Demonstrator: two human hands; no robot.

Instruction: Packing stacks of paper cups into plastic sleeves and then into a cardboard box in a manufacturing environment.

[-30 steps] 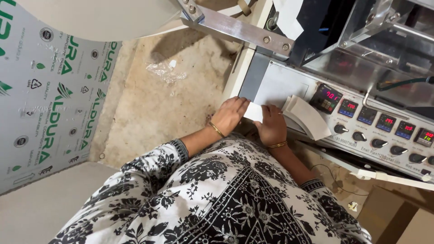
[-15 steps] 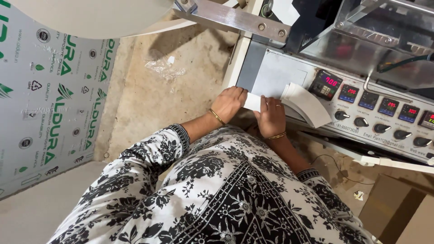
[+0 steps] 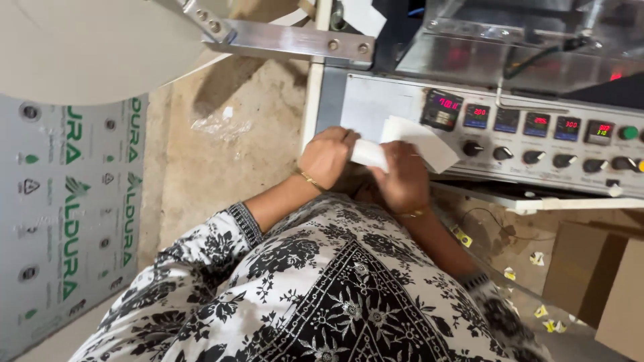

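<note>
My left hand (image 3: 327, 156) and my right hand (image 3: 403, 178) are close together in front of a metal machine's control panel (image 3: 376, 100). Both grip a small white paper packet (image 3: 369, 153) that spans between them. A larger white sheet (image 3: 424, 139) fans out above my right hand, against the panel. Each wrist carries a thin gold bangle. My black-and-white floral sleeves fill the lower part of the view.
The panel has several red digital displays (image 3: 441, 108), a row of black knobs (image 3: 530, 156) and a green button (image 3: 628, 133). A big pale roll (image 3: 80, 47) hangs top left on a metal bracket (image 3: 288, 45). A printed grey board (image 3: 67, 214) lies left. Cardboard boxes (image 3: 597, 281) stand right.
The view has shifted, so the machine panel now sits higher and further right. My hands have stayed together on the white packet, with the larger sheet lifted a little.
</note>
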